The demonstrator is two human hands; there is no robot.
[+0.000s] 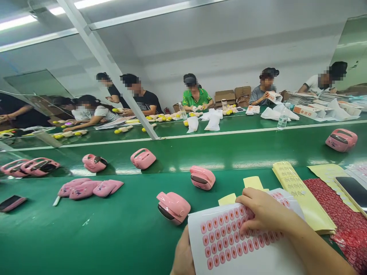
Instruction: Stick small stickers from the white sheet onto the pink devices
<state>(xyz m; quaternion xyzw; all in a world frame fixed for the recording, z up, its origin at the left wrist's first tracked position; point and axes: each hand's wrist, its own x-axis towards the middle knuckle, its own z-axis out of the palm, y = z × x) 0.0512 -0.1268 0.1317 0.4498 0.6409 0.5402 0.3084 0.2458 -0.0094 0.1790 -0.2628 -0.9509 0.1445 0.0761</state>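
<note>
A white sheet (229, 248) covered with rows of small pink stickers lies tilted at the bottom of the head view. My left hand (182, 256) grips its left edge from underneath; only part of that hand shows. My right hand (262, 212) rests on top of the sheet with fingers curled down onto the stickers, seemingly picking at one. A pink plastic device (173, 206) sits on the green table just left of the sheet. Another pink device (202, 177) stands a little farther away.
More pink devices (142, 158) ride the green conveyor belt (229, 151), one (341, 139) at the right. Pink flat parts (86, 188) lie left. Yellow backing sheets (301, 196), a red sticker sheet (338, 214) and a phone (354, 191) lie right. Several people work opposite.
</note>
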